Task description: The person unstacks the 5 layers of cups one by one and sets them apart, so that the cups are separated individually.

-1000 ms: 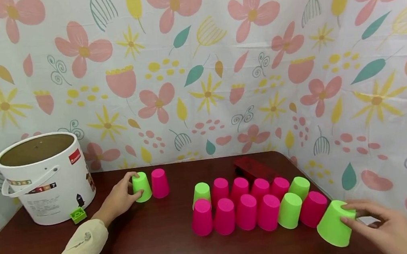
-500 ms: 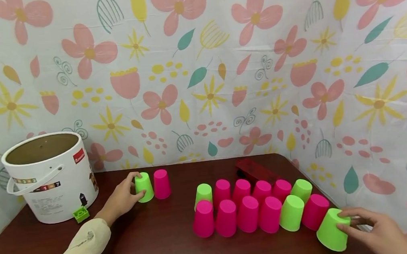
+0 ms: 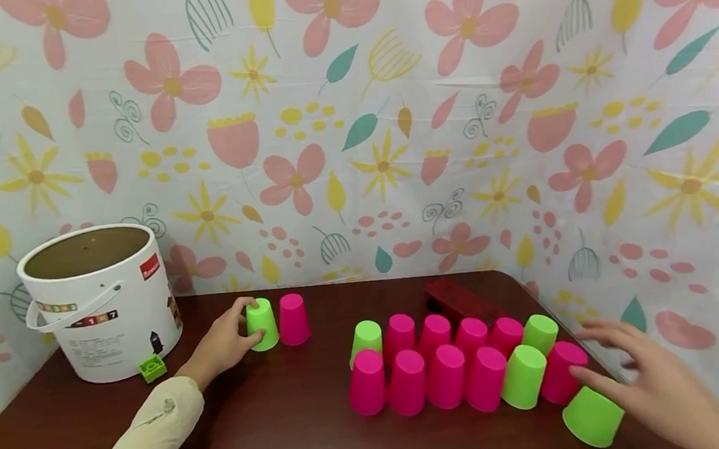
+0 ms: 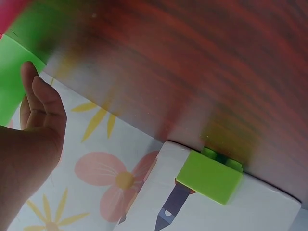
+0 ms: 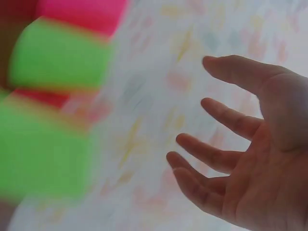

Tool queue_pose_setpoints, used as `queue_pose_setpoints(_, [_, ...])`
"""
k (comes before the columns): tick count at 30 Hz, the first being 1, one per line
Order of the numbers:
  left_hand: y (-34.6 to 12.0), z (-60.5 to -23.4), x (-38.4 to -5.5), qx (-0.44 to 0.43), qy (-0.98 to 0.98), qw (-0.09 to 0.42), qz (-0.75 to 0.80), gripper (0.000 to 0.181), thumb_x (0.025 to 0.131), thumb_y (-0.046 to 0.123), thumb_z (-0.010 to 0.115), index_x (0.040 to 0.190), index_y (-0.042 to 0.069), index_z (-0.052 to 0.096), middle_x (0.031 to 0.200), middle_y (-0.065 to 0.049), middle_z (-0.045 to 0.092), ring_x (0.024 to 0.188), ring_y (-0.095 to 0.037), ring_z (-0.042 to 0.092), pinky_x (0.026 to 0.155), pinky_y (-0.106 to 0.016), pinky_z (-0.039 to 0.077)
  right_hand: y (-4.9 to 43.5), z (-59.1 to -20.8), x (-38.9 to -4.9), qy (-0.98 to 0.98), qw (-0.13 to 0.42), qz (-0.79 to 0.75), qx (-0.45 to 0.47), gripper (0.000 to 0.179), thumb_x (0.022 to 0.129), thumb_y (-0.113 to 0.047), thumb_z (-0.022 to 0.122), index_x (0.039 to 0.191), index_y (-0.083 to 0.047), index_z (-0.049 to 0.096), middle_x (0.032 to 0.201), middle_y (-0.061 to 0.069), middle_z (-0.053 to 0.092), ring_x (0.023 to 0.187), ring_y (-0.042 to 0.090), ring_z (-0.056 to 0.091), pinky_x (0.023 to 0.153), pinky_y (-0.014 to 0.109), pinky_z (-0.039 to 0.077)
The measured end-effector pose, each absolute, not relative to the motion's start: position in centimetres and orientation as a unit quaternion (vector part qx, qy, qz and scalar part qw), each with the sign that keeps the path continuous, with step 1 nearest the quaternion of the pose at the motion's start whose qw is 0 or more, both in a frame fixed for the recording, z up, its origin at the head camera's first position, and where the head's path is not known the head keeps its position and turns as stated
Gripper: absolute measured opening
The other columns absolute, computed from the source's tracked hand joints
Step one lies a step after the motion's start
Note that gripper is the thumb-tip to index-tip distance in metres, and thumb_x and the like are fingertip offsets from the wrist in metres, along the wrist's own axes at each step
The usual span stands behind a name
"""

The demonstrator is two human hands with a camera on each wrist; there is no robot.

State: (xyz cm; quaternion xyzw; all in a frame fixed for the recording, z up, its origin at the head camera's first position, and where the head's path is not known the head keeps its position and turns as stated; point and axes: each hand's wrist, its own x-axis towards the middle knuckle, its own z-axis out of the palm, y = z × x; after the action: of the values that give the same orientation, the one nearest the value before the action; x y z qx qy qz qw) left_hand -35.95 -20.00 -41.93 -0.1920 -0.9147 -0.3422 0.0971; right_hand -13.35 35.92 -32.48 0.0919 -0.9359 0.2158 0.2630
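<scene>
At the table's left side my left hand (image 3: 225, 343) holds an upside-down green cup (image 3: 262, 326) between thumb and fingers. Just right of it stands a pink cup (image 3: 294, 321). In the left wrist view part of the held cup (image 4: 14, 77) shows past the hand (image 4: 41, 120). My right hand (image 3: 659, 384) hovers above and right of another upturned green cup (image 3: 591, 419) at the front right, partly covering it. The right wrist view shows the right hand (image 5: 255, 159) with spread fingers, apart from the blurred green cup (image 5: 43, 149).
Two rows of upturned cups, pink (image 3: 446, 377) and green (image 3: 524, 378), stand at centre right. Behind them lies a dark red object (image 3: 462, 301). A white bucket (image 3: 111, 324) with a green toy brick (image 3: 152, 369) at its front stands left. Flowered cloth hangs behind.
The right hand has set the green cup down at the end of the front row, let go and lifted away. The left hand keeps its hold. The head view has shifted slightly.
</scene>
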Motion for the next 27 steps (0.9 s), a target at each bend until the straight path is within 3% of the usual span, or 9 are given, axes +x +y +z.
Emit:
queue_pose_setpoints(3, [-20.6,-41.5,-35.9,-0.190,-0.916,0.099,-0.340,0.049,0.090,0.014,0.073,0.126,0.013,0.041,0.100,-0.013,0.065,0.087,-0.025,0.063,0.071,-0.039,0.050,30.6,-29.3,-15.2,-0.909,0.271,0.248,0.197,0.042,0.077,-0.012,0.086,0.113,-0.023,0.068,0.124,-0.003,0.060,0.107,-0.006,0.051,0.068,0.021,0.050])
queue_pose_setpoints(9, [-20.4,-41.9,-35.8,-0.192,-0.914,0.093,-0.345,0.048,0.090,0.012,0.073,0.126,0.014,0.041,0.096,-0.010,0.065,0.082,-0.021,0.061,0.068,-0.036,0.048,22.0,-26.6,-21.2,-0.884,0.195,0.298,0.304,0.029,0.085,-0.012,0.079,0.110,-0.021,0.069,0.111,-0.009,0.066,0.097,0.010,0.062,0.080,0.026,0.052])
queue_pose_setpoints(14, [-19.7,-42.1,-35.8,-0.195,-0.911,0.095,-0.351,0.048,0.089,0.013,0.074,0.125,0.015,0.042,0.095,-0.010,0.064,0.084,-0.022,0.062,0.070,-0.036,0.048,17.0,-26.0,-26.1,-0.886,0.105,0.312,0.328,0.023,0.089,-0.018,0.075,0.112,-0.017,0.069,0.111,-0.002,0.068,0.099,0.021,0.066,0.073,0.031,0.054])
queue_pose_setpoints(18, [-19.6,-42.1,-35.9,-0.191,-0.910,0.096,-0.355,0.049,0.088,0.011,0.075,0.124,0.015,0.043,0.094,-0.009,0.064,0.083,-0.021,0.061,0.070,-0.036,0.048,13.9,-26.3,-29.8,-0.884,0.069,0.313,0.339,0.022,0.090,-0.020,0.073,0.112,-0.016,0.070,0.115,0.003,0.068,0.101,0.025,0.067,0.071,0.029,0.055])
queue_pose_setpoints(27, [-19.7,-42.2,-36.2,-0.183,-0.908,0.090,-0.366,0.049,0.087,0.011,0.076,0.124,0.017,0.044,0.093,-0.008,0.062,0.083,-0.020,0.060,0.071,-0.035,0.048,9.5,-27.9,-35.7,-0.877,-0.006,0.317,0.361,0.034,0.090,-0.019,0.074,0.121,-0.011,0.068,0.127,0.008,0.064,0.107,0.031,0.066,0.080,0.032,0.056])
